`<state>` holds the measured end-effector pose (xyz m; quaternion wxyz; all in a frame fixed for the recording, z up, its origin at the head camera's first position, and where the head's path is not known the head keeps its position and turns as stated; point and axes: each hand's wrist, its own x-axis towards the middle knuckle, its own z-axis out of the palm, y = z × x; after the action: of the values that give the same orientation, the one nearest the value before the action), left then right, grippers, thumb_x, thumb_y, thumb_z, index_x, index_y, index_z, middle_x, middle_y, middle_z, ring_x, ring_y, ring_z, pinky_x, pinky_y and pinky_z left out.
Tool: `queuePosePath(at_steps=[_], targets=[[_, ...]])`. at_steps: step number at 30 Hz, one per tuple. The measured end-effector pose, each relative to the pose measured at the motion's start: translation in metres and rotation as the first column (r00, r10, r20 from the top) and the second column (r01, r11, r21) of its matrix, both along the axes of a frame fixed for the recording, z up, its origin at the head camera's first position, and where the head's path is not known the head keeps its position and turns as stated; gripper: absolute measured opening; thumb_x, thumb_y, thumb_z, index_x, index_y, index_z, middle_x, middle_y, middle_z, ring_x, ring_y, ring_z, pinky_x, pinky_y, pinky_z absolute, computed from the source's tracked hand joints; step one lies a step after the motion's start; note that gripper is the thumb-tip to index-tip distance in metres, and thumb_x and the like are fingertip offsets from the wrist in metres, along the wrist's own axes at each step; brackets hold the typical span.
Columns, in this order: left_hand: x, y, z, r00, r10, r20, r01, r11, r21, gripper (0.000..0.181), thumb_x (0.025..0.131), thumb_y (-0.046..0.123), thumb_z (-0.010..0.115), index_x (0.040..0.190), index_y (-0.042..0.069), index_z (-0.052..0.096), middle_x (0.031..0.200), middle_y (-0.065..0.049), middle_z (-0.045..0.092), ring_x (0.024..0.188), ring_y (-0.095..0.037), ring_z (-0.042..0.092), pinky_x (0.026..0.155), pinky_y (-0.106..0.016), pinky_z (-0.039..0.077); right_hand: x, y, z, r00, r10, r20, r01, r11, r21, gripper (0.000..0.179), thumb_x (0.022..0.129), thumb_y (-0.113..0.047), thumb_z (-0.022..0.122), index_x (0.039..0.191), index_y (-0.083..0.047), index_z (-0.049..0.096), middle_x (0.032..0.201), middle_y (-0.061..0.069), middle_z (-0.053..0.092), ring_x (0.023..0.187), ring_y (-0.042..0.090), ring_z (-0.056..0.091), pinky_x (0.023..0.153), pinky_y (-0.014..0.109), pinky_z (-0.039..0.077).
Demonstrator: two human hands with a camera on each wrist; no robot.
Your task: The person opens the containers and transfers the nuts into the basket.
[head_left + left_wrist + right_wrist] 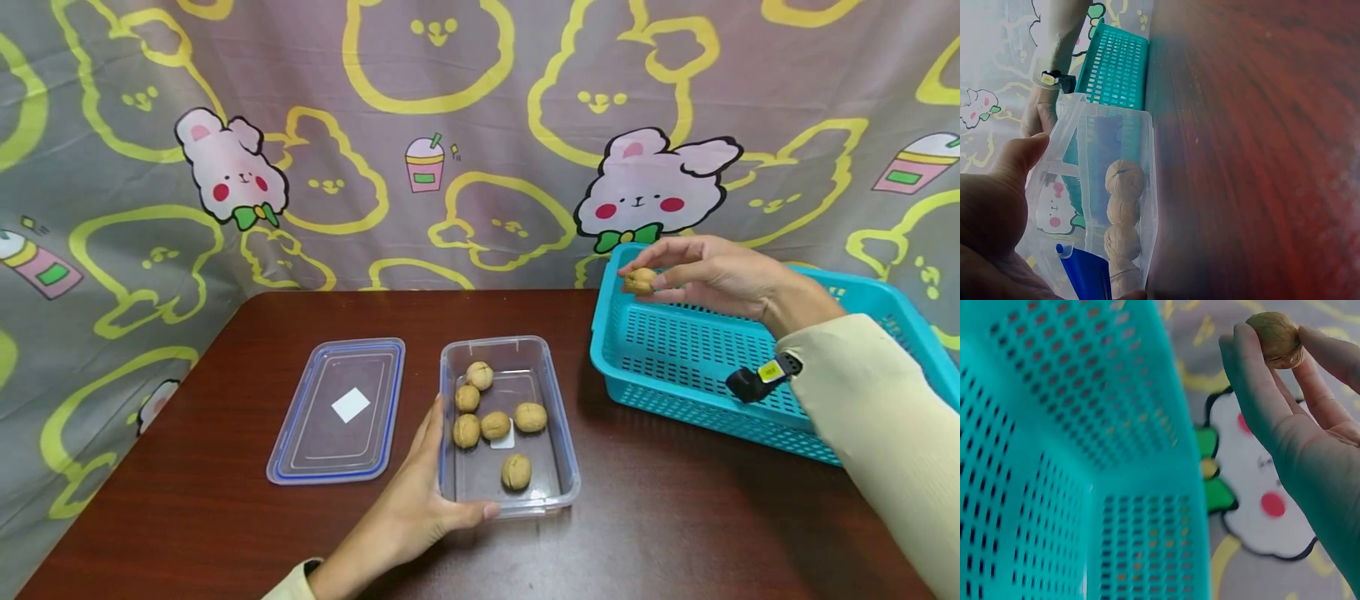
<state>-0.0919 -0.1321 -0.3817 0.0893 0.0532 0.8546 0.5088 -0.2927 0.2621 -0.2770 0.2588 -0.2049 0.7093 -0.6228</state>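
In the head view, a clear plastic container [564,450] stands on the table with several walnuts [516,472] on its floor. My left hand [420,500] holds it at the near left corner, fingers along the left wall and thumb across the front. The left wrist view has the thumb [1019,156] at the rim and walnuts [1124,179] through the wall. Up over the far left end of the turquoise basket [611,367], my right hand [720,271] pinches one walnut [640,282] between fingertips and thumb. That walnut [1275,339] shows beyond the basket rim in the right wrist view.
A clear lid with a blue seal [337,450] lies flat left of the container, with a white label [351,405] on it. The basket stands at the right, its slotted floor visible. A patterned curtain [480,150] hangs behind the table's [217,517] back edge.
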Motion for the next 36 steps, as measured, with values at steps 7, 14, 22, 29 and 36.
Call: queuePosePath(at_steps=[7, 14, 22, 29, 36], targets=[[0.0, 0.0, -0.001, 1.0, -0.01, -0.004, 0.01, 1.0, 0.0, 0.143, 0.068, 0.032, 0.099, 0.17, 0.013, 0.0, 0.177, -0.016, 0.006, 0.161, -0.04, 0.015, 0.127, -0.064, 0.017, -0.011, 0.014, -0.027, 0.992, -0.126, 0.017, 0.121, 0.979, 0.161, 0.021, 0.102, -0.003, 0.062, 0.117, -0.014, 0.072, 0.12, 0.002, 0.066, 0.119, 0.02, 0.063, 0.098, 0.034, 0.061], [0.002, -0.001, -0.001, 1.0, -0.013, 0.008, 0.013, 1.0, -0.012, 0.144, 0.069, 0.036, 0.098, 0.17, 0.016, -0.002, 0.177, -0.015, 0.004, 0.161, -0.04, 0.014, 0.127, -0.065, 0.018, -0.017, 0.013, -0.046, 0.995, -0.091, 0.048, 0.076, 0.964, 0.255, 0.029, 0.099, 0.001, 0.063, 0.128, 0.0, 0.061, 0.123, 0.005, 0.064, 0.116, 0.022, 0.064, 0.1, 0.04, 0.06], [0.001, -0.002, -0.001, 1.0, -0.019, 0.012, 0.019, 1.0, -0.008, 0.144, 0.069, 0.035, 0.098, 0.17, 0.016, -0.002, 0.177, -0.014, 0.003, 0.161, -0.039, 0.013, 0.127, -0.065, 0.018, -0.019, 0.008, -0.059, 0.996, -0.042, 0.082, 0.012, 0.942, 0.334, 0.033, 0.1, 0.001, 0.06, 0.133, 0.007, 0.055, 0.125, 0.011, 0.063, 0.115, 0.025, 0.065, 0.105, 0.049, 0.056], [0.002, -0.002, 0.0, 1.0, -0.015, 0.011, 0.015, 1.0, -0.013, 0.143, 0.069, 0.035, 0.098, 0.17, 0.018, -0.002, 0.177, -0.014, 0.003, 0.161, -0.039, 0.014, 0.127, -0.065, 0.019, -0.019, 0.001, -0.065, 0.993, -0.033, 0.116, -0.012, 0.931, 0.366, 0.029, 0.099, 0.004, 0.061, 0.128, 0.009, 0.059, 0.122, 0.015, 0.063, 0.11, 0.027, 0.066, 0.103, 0.047, 0.059], [0.002, -0.002, 0.001, 1.0, -0.015, 0.017, 0.016, 1.0, -0.013, 0.143, 0.069, 0.035, 0.098, 0.17, 0.018, -0.002, 0.178, -0.014, 0.003, 0.161, -0.039, 0.014, 0.127, -0.065, 0.018, -0.019, -0.005, -0.068, 0.992, -0.041, 0.122, -0.012, 0.912, 0.411, 0.03, 0.097, 0.007, 0.06, 0.127, 0.011, 0.058, 0.123, 0.019, 0.062, 0.1, 0.03, 0.072, 0.097, 0.046, 0.061]])
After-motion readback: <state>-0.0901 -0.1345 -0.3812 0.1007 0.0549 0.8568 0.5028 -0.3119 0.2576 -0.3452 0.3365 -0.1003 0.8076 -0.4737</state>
